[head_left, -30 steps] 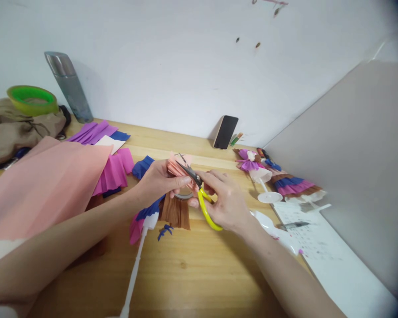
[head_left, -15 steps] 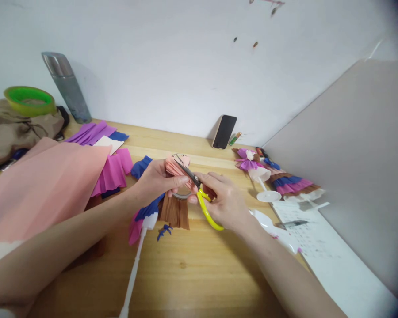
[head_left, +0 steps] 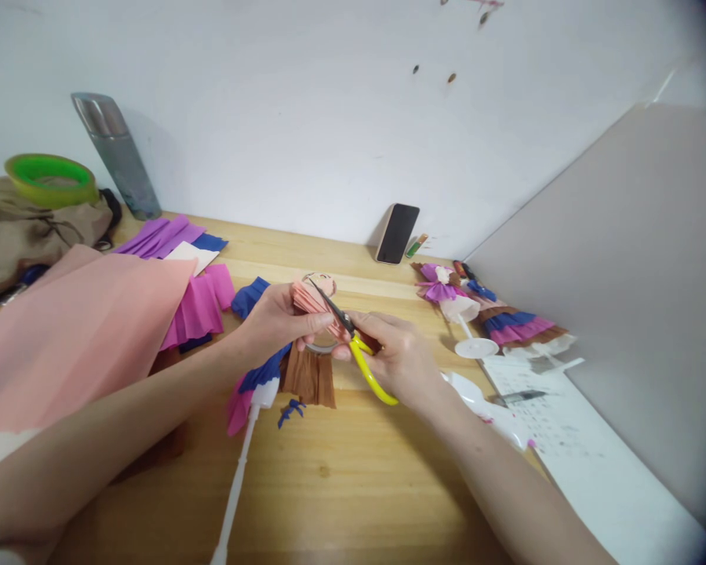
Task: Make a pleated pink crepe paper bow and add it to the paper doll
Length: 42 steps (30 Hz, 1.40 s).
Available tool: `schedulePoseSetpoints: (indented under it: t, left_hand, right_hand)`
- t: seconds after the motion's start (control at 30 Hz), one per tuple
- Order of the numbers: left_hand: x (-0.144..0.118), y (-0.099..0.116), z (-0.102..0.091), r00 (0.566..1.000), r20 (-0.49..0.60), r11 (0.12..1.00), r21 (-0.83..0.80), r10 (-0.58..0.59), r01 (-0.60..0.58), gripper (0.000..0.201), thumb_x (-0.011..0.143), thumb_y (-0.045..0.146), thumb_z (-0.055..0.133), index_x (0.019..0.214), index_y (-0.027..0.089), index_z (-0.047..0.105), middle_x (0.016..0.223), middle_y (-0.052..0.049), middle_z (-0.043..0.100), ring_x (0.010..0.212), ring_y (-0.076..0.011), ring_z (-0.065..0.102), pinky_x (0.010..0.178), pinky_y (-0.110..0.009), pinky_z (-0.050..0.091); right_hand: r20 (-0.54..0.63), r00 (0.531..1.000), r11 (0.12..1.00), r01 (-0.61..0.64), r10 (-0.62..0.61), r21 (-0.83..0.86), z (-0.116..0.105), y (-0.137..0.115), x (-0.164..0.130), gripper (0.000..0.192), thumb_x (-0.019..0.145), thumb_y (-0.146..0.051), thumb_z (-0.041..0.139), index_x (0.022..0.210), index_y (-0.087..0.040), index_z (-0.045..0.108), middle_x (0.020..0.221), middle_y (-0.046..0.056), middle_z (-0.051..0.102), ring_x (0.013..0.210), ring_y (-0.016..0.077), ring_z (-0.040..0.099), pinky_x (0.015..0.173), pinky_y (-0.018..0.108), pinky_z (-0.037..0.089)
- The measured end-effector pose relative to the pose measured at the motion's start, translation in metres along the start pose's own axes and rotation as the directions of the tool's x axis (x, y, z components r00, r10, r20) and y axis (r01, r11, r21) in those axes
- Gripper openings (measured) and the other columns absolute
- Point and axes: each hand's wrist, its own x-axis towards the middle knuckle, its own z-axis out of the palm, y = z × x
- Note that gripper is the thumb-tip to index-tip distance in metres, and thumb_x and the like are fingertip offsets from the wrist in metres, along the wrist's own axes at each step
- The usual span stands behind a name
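blades now nearly shut on the pink crepe bundle [head_left: 309, 298] — right hand [head_left: 397, 361] grips the yellow scissors [head_left: 358, 353], blades pointing up-left; left hand [head_left: 279, 318] pinches the bundle just beside, above the bench [head_left: 341, 471].

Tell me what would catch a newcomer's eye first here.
Mid-table, the left hand pinches a folded pink paper fan while the right hand works yellow scissors into it. A big pink sheet covers the table's left side, and finished paper dolls lie at the right.
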Motion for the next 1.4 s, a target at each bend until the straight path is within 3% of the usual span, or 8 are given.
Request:
schedulePoseSetpoints:
  t: [0.4, 0.57, 0.7, 0.97, 1.07, 1.13, 1.27, 1.4]
  left_hand:
    - [0.007, -0.007, -0.012, 0.998, -0.039, 0.997, -0.068, 0.039, -0.041, 0.021, 0.070, 0.030, 0.075, 0.065, 0.012, 0.064, 0.046, 0.003, 0.055, 0.039, -0.0071, 0.047, 0.038, -0.018, 0.038]
    - [0.011, 0.010, -0.027, 0.972, -0.229, 0.982, -0.159, 0.062, -0.100, 0.026, 0.067, 0.029, 0.078, 0.060, 0.013, 0.058, 0.048, 0.003, 0.055, 0.039, -0.0055, 0.047, 0.036, -0.016, 0.038]
    - [0.010, 0.025, -0.035, 0.947, -0.298, 0.973, -0.158, 0.118, -0.170, 0.025, 0.065, 0.026, 0.078, 0.060, 0.013, 0.058, 0.051, 0.003, 0.055, 0.041, -0.0049, 0.048, 0.037, -0.015, 0.038]
    - [0.005, 0.025, -0.029, 0.982, -0.171, 0.976, -0.185, 0.081, -0.113, 0.028, 0.062, 0.029, 0.080, 0.060, 0.013, 0.058, 0.051, 0.002, 0.056, 0.040, -0.0057, 0.048, 0.035, -0.016, 0.038]
    - [0.005, 0.020, -0.026, 0.992, -0.100, 0.974, -0.207, 0.073, -0.093, 0.029, 0.063, 0.030, 0.081, 0.060, 0.012, 0.058, 0.050, 0.002, 0.056, 0.040, -0.0061, 0.048, 0.035, -0.016, 0.037]
    - [0.005, 0.015, -0.025, 0.995, -0.065, 0.973, -0.214, 0.077, -0.089, 0.029, 0.063, 0.030, 0.081, 0.060, 0.012, 0.058, 0.049, 0.002, 0.056, 0.040, -0.0065, 0.048, 0.035, -0.016, 0.037]
    - [0.006, 0.007, -0.025, 0.997, 0.002, 0.979, -0.186, 0.080, -0.079, 0.027, 0.065, 0.032, 0.079, 0.062, 0.012, 0.061, 0.047, 0.002, 0.056, 0.038, -0.0067, 0.047, 0.034, -0.017, 0.037]
    - [0.003, 0.005, -0.023, 0.995, 0.076, 0.992, -0.116, 0.061, -0.052, 0.022, 0.068, 0.030, 0.078, 0.067, 0.011, 0.066, 0.050, 0.001, 0.058, 0.040, -0.0081, 0.050, 0.037, -0.018, 0.040]
  right_hand:
    - [-0.082, 0.991, 0.994, 0.105, -0.102, 0.027, -0.016, 0.003, 0.001, 0.042, 0.090, -0.054, 0.056, 0.096, -0.014, 0.069, 0.060, 0.000, 0.054, 0.052, 0.0121, 0.046, 0.051, 0.024, 0.035]
    - [0.220, 0.948, 0.954, 0.264, -0.230, -0.139, -0.026, 0.005, 0.001, 0.032, 0.091, -0.041, 0.058, 0.104, -0.014, 0.069, 0.065, 0.004, 0.063, 0.055, 0.0148, 0.053, 0.057, 0.027, 0.035]
    - [0.507, 0.858, 0.944, 0.234, -0.088, -0.233, -0.028, -0.004, -0.001, 0.028, 0.081, -0.021, 0.062, 0.108, -0.021, 0.070, 0.068, 0.003, 0.067, 0.054, 0.0154, 0.054, 0.053, 0.027, 0.028]
    - [0.637, 0.771, 0.951, 0.215, -0.027, -0.220, -0.009, -0.022, -0.021, 0.011, 0.068, -0.012, 0.064, 0.074, -0.020, 0.069, 0.058, 0.003, 0.064, 0.047, 0.0150, 0.051, 0.049, 0.029, 0.022]
    - [0.664, 0.747, 0.936, 0.219, 0.020, -0.275, -0.001, -0.029, -0.021, 0.029, 0.064, -0.013, 0.068, 0.093, -0.018, 0.069, 0.065, 0.004, 0.068, 0.047, 0.0163, 0.052, 0.047, 0.029, 0.018]
    - [0.662, 0.749, 0.950, 0.201, 0.010, -0.241, -0.002, -0.031, -0.020, 0.037, 0.063, -0.015, 0.071, 0.099, -0.020, 0.067, 0.065, 0.002, 0.068, 0.048, 0.0160, 0.052, 0.046, 0.028, 0.017]
    - [0.583, 0.811, 0.972, 0.093, 0.051, -0.214, -0.018, -0.022, -0.017, 0.008, 0.074, -0.014, 0.066, 0.072, -0.021, 0.065, 0.056, 0.000, 0.062, 0.046, 0.0135, 0.049, 0.047, 0.028, 0.020]
    - [0.294, 0.931, 0.972, -0.174, 0.215, -0.160, -0.036, -0.008, -0.007, 0.026, 0.089, -0.027, 0.054, 0.066, -0.020, 0.064, 0.057, 0.002, 0.062, 0.049, 0.0150, 0.053, 0.050, 0.028, 0.031]
